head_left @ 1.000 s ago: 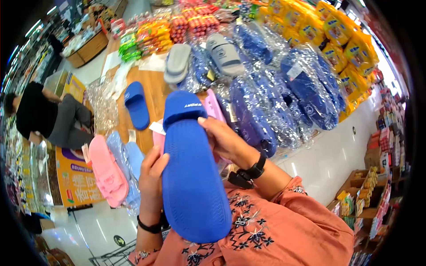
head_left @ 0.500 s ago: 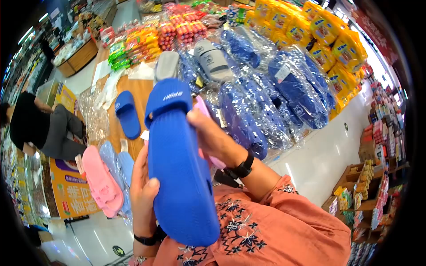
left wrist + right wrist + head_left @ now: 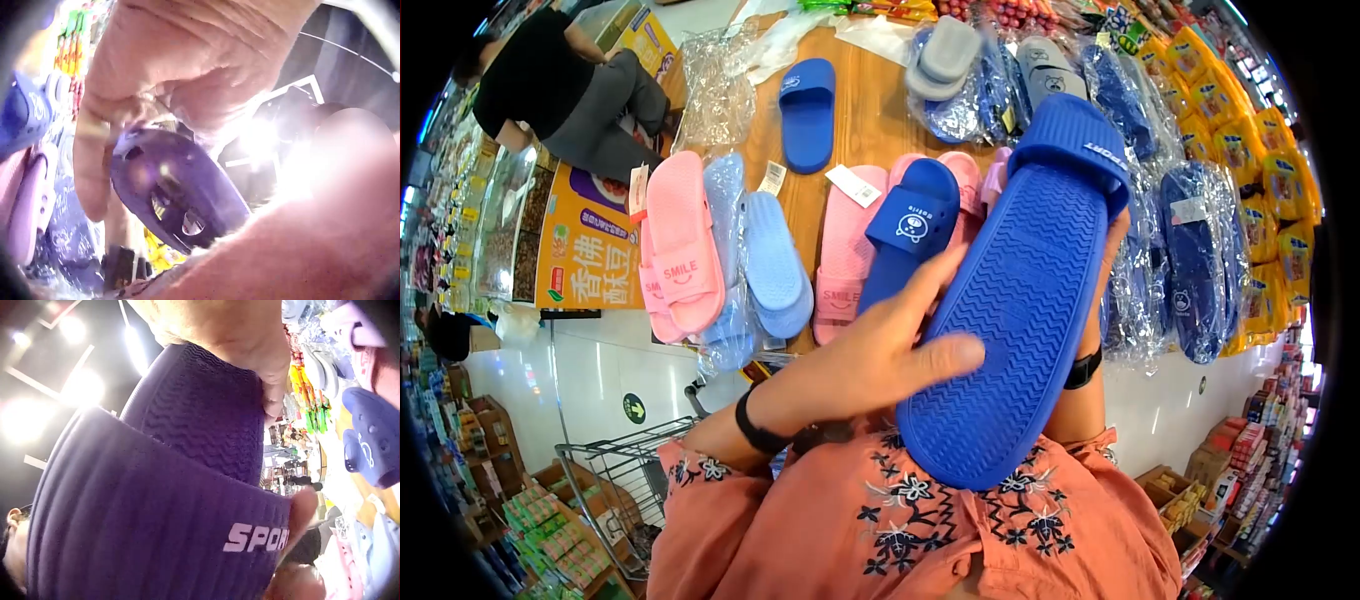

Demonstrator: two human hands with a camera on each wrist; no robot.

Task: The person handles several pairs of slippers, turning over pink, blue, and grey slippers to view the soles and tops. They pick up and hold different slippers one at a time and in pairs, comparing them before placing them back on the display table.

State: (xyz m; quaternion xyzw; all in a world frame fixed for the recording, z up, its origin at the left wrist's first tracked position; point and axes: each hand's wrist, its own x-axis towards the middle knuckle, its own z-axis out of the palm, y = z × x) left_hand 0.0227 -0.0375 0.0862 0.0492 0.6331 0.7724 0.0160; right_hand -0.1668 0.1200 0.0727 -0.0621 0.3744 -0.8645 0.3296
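A large blue slipper (image 3: 1020,290) with SPORT on its strap is tilted in front of the body, insole facing up and strap at the far end. My left hand (image 3: 870,355) holds its left edge, thumb lying over the insole and fingers passing behind. Partly hidden, my right hand (image 3: 1107,262) grips the far right side just below the strap. The right wrist view shows the strap (image 3: 150,512) up close with fingers at its edge. In the left wrist view, the slipper (image 3: 181,187) is below the palm.
On the wooden table (image 3: 870,85) lie a bear-print blue slipper (image 3: 918,210), another blue slipper (image 3: 807,115), pink slippers (image 3: 685,240) and light blue ones (image 3: 775,260). Wrapped slippers (image 3: 1195,260) lie right. A person (image 3: 565,90) is at upper left, a cart (image 3: 615,465) at lower left.
The head view has shifted, bringing the bear-print slipper into sight. The held slipper has moved right and now leans with its strap end to the right. My left thumb has spread across the insole.
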